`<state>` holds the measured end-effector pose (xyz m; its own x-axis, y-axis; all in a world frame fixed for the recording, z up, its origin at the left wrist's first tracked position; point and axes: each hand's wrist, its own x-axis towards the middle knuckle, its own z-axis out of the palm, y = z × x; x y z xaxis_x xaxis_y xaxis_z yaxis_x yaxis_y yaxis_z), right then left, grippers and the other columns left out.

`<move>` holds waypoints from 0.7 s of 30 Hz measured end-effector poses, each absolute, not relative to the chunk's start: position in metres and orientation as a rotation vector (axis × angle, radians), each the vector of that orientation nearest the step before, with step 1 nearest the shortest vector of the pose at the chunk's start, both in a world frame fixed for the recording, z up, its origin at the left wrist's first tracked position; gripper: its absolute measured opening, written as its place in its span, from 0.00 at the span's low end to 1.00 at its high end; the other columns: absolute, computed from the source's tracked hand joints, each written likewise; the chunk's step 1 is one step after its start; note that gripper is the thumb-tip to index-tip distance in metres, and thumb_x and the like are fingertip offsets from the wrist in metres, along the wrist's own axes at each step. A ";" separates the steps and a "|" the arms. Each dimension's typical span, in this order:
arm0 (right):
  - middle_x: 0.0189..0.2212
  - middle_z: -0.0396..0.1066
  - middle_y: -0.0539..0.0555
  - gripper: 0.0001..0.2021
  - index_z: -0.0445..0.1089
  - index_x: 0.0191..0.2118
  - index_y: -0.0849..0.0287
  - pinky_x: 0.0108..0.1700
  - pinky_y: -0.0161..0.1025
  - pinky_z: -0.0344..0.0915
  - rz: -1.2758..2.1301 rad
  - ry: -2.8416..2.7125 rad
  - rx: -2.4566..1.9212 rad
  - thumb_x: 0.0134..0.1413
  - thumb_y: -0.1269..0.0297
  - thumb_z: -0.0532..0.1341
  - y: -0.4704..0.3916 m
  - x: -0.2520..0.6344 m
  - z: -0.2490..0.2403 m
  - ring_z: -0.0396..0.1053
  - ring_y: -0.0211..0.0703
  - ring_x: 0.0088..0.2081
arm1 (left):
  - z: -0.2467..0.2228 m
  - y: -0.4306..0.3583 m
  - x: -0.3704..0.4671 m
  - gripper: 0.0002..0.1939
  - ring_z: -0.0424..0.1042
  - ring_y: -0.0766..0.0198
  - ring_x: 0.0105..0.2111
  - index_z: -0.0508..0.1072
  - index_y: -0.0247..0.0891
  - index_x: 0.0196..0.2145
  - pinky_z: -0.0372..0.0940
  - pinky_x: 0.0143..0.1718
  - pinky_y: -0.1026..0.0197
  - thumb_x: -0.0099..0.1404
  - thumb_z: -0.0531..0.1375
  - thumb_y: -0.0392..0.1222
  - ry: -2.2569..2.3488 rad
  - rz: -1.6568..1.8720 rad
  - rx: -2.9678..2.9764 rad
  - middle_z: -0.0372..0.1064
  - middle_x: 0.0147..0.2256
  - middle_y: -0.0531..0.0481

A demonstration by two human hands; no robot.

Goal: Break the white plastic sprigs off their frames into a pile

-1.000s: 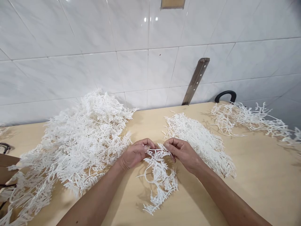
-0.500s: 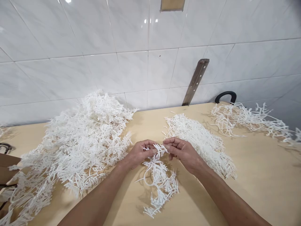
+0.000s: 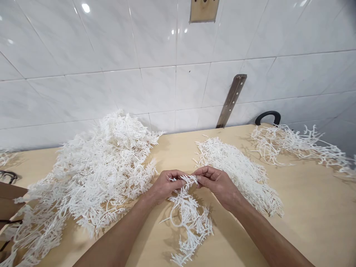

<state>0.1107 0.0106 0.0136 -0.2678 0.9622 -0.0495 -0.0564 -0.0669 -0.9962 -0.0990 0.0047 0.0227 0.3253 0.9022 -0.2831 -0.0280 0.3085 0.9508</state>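
Note:
Pinched in my left hand is one end of a white branched plastic sprig, with many thin prongs fanning out from curved stems. The rest of the sprig hangs down and lies toward the front edge of the table. My right hand meets it from the other side, thumb and fingers closed on the prong tips at the top. Just beyond the right hand is a heap of small white plastic pieces. A much larger tangled pile of white sprigs spreads to the left.
Bare white branching stems lie at the back right, near a black curved handle. A metal bracket leans on the tiled wall. On the left edge stand a brown cardboard box and dark-framed glasses. The tabletop is light wood.
The right thumb and fingers have closed in on the prong tips and now sit nearer the left hand. The whole view has shifted slightly, with everything a bit lower.

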 end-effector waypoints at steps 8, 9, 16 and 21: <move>0.30 0.74 0.53 0.15 0.75 0.39 0.59 0.39 0.42 0.69 1.476 -1.291 -1.091 0.49 0.55 0.69 0.011 0.112 0.014 0.72 0.41 0.31 | 0.024 0.003 -0.094 0.20 0.62 0.72 0.19 0.77 0.36 0.36 0.56 0.19 0.69 0.48 0.71 0.50 1.062 0.884 0.987 0.67 0.24 0.54; 0.29 0.74 0.52 0.16 0.74 0.39 0.59 0.38 0.42 0.68 1.482 -1.284 -1.096 0.49 0.54 0.69 0.011 0.112 0.014 0.71 0.41 0.30 | 0.023 0.003 -0.094 0.20 0.63 0.72 0.20 0.77 0.36 0.36 0.57 0.20 0.69 0.47 0.71 0.50 1.059 0.893 0.980 0.67 0.24 0.54; 0.26 0.73 0.53 0.19 0.74 0.37 0.61 0.33 0.38 0.66 1.583 -1.347 -1.128 0.52 0.48 0.66 0.009 0.110 0.017 0.69 0.39 0.28 | 0.018 0.004 -0.094 0.19 0.65 0.71 0.21 0.77 0.36 0.35 0.58 0.20 0.69 0.49 0.71 0.50 1.054 0.920 0.971 0.68 0.26 0.53; 0.25 0.72 0.52 0.17 0.74 0.36 0.61 0.33 0.37 0.67 1.472 -1.395 -1.190 0.52 0.49 0.66 0.008 0.108 0.016 0.69 0.39 0.27 | 0.019 0.004 -0.094 0.22 0.67 0.69 0.22 0.77 0.35 0.37 0.59 0.21 0.69 0.49 0.71 0.52 1.084 0.877 1.056 0.70 0.27 0.50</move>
<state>0.1084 0.0081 0.0164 -0.2673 0.9564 -0.1180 0.0669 -0.1037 -0.9924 -0.0944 0.0043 0.0191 0.2518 0.9339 -0.2538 -0.0523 0.2749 0.9600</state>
